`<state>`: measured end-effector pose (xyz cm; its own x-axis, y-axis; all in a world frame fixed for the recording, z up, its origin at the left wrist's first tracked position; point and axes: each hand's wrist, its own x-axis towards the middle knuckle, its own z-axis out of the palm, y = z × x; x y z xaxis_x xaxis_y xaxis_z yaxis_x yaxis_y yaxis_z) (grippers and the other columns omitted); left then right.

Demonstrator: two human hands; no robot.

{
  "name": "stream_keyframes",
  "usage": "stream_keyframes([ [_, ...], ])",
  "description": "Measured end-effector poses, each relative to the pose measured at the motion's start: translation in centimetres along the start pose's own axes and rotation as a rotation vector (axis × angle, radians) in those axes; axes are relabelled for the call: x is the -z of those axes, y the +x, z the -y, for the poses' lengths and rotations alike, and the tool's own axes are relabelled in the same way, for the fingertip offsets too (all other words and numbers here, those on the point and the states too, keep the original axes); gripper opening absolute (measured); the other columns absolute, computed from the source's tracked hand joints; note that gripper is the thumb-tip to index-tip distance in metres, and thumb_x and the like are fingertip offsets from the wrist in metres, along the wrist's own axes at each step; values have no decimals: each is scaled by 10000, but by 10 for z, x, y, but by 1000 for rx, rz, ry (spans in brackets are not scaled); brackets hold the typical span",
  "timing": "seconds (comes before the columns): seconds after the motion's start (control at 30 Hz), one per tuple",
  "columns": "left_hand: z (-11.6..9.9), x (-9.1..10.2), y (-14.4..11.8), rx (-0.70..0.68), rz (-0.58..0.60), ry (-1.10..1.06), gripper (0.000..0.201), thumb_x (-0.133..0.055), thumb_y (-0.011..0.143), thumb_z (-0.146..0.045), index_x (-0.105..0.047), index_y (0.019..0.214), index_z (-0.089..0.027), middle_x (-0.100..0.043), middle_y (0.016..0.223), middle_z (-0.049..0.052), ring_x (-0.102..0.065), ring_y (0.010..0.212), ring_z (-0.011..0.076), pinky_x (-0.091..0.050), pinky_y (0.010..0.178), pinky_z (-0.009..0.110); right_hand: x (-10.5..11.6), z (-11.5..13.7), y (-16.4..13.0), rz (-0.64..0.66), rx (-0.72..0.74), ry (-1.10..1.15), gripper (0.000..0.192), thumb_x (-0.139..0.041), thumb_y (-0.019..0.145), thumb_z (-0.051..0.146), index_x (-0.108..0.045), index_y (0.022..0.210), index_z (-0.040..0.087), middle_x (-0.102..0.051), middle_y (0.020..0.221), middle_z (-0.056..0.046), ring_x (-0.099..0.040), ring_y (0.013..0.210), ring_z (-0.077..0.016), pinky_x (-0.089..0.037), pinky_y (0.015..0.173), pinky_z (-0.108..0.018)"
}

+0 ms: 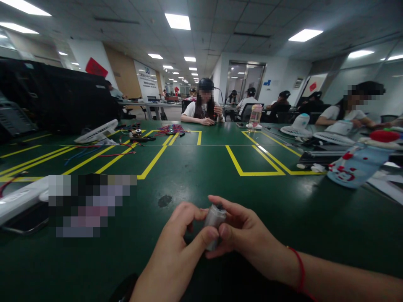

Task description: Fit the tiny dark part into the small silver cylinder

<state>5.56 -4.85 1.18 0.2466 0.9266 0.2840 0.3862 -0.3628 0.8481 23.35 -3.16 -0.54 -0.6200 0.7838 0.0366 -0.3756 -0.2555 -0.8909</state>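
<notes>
Both hands, the left hand and the right hand, pinch a small silver metal cylinder with a dark top end, held tilted just above the green tabletop marked with yellow lines.

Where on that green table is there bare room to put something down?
Bare green table lies just beyond both hands, left hand and right hand, which grip a small metal cylinder. The yellow-taped box is bare too. Crowded: the right edge, with a blue bottle and fans; the far left, with wires.
</notes>
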Motion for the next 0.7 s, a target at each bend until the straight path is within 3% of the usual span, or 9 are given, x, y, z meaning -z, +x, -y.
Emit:
stream_keyframes([
  [0.13,-2,13,7,-37,-53,31,172,-452,954,-303,-618,960,-257,-556,970,5,-536,921,184,-405,832,314,0,9,-5,72,-50,-45,564,-535,889,317,-294,1398,321,-563,1161,-60,-655,893,-169,-515,834,-427],
  [0.2,-3,20,10,-56,38,-6,181,-460,957,-282,-621,1041,-287,-587,1038,-6,-541,989,177,-393,895,307,1,13,-8,113,-81,-79,604,-536,891,306,-241,1418,305,-577,1152,-74,-648,906,-153,-509,831,-393],
  [0.27,-5,24,13,-60,169,-54,197,-466,958,-274,-659,1000,-281,-617,1042,-11,-560,997,170,-400,905,292,1,16,-9,145,-114,-94,647,-557,881,287,-199,1420,262,-601,1118,-89,-634,926,-129,-503,810,-319],
  [0.37,-6,27,15,-8,275,-130,185,-512,936,-290,-688,906,-241,-648,976,-4,-602,917,164,-439,840,273,0,19,-10,162,-174,-105,618,-614,841,245,-269,1349,176,-613,1098,-111,-613,946,-98,-476,775,-218],
  [0.47,-7,29,15,45,338,-192,162,-542,921,-290,-684,890,-216,-650,914,-3,-617,843,154,-457,781,260,-4,20,-11,159,-220,-101,544,-637,818,223,-335,1261,136,-607,1102,-115,-606,928,-80,-466,771,-200],
  [0.57,-8,31,14,35,332,-200,140,-573,902,-286,-669,843,-205,-626,861,-13,-600,795,144,-453,733,249,-8,22,-13,156,-211,-121,453,-645,804,189,-403,1180,118,-604,1100,-103,-594,950,-74,-458,802,-199],
  [0.7,-8,34,12,17,234,-210,115,-573,898,-302,-662,872,-234,-596,836,-25,-568,763,142,-440,689,250,-10,24,-15,152,-194,-143,363,-647,796,185,-472,1106,114,-600,1101,-86,-578,984,-80,-452,827,-208],
])
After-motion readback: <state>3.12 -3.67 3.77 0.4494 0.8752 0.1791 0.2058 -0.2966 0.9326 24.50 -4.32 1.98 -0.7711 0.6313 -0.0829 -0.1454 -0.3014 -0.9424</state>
